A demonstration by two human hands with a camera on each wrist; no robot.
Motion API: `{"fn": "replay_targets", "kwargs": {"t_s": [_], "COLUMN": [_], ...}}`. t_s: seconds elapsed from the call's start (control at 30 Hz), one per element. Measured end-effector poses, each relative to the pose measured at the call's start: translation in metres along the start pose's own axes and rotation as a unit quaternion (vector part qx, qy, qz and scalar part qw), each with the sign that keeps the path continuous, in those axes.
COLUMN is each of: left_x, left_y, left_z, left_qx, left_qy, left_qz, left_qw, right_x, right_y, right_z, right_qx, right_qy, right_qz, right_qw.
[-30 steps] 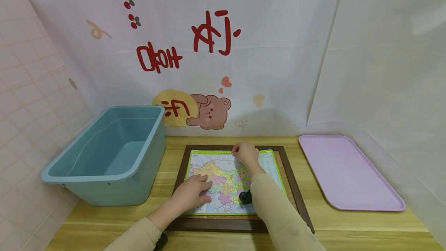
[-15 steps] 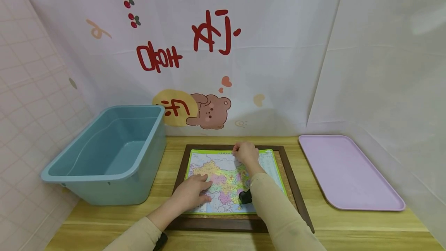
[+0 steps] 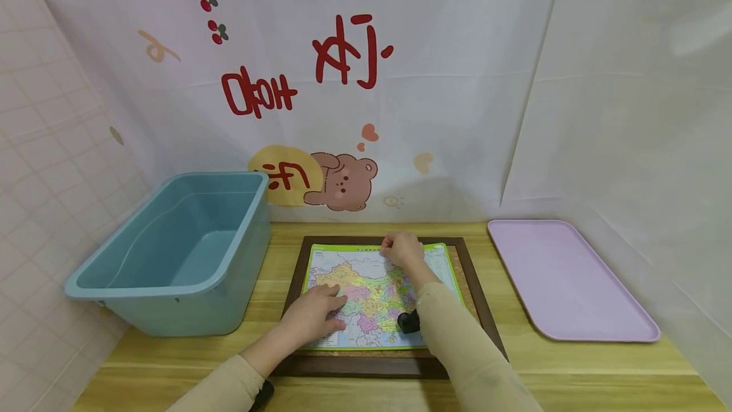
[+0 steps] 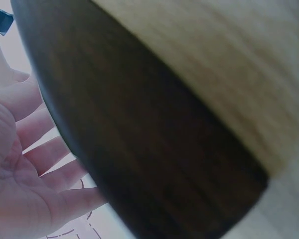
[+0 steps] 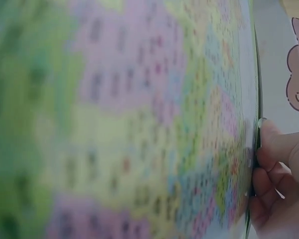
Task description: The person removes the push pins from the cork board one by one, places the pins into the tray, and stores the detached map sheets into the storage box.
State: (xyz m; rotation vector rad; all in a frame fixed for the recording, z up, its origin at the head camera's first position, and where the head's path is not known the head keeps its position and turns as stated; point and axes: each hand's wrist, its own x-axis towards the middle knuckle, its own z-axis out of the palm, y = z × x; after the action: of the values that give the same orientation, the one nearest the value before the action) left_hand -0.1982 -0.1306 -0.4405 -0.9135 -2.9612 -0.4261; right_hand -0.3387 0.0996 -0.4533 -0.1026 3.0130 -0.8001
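Observation:
A colourful map sheet with a green border (image 3: 366,301) lies on a cork board in a dark wooden frame (image 3: 366,367). My left hand (image 3: 314,313) rests on the map's left side with its fingers spread; the left wrist view shows its palm (image 4: 20,194) beside the blurred dark frame. At the map's top edge is my right hand (image 3: 405,250), fingers curled and thumb drawn in. In the right wrist view a tiny pale thing (image 5: 261,122) shows at the fingertips. Its kind is too small to tell, and the fingers hide most of it.
A blue plastic tub (image 3: 234,272) stands to the left of the board. On the right lies a flat lilac tray (image 3: 572,278). A white printed cloth (image 3: 457,81) hangs behind the wooden table (image 3: 560,374).
The head view has shifted very slightly, and the right forearm and wrist have moved a little to the right. Both hands stay at the same places on the map.

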Motion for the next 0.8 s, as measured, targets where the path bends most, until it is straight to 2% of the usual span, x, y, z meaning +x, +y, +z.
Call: {"fn": "replay_targets", "kwargs": {"t_s": [0.27,0.47,0.63,0.8], "left_x": [0.000,-0.001,-0.001,-0.001], "left_y": [0.001,0.001,0.001,0.000], "left_z": [-0.001,-0.001,-0.001,0.000], "left_qx": [0.002,-0.002,-0.003,0.001], "left_qy": [-0.003,-0.001,-0.001,-0.001], "left_qz": [0.002,0.000,0.000,0.002], "left_qw": [1.0000,1.0000,1.0000,1.0000], "right_x": [-0.004,-0.005,-0.009,-0.013], "right_y": [0.003,0.006,0.010,0.015], "right_z": [-0.010,-0.019,-0.027,-0.033], "right_qx": [0.017,0.014,0.014,0.003], "right_qy": [0.001,-0.003,0.008,0.015], "right_qz": [-0.029,-0.051,-0.084,-0.098], "right_qw": [0.9994,0.9986,0.9964,0.9951]}}
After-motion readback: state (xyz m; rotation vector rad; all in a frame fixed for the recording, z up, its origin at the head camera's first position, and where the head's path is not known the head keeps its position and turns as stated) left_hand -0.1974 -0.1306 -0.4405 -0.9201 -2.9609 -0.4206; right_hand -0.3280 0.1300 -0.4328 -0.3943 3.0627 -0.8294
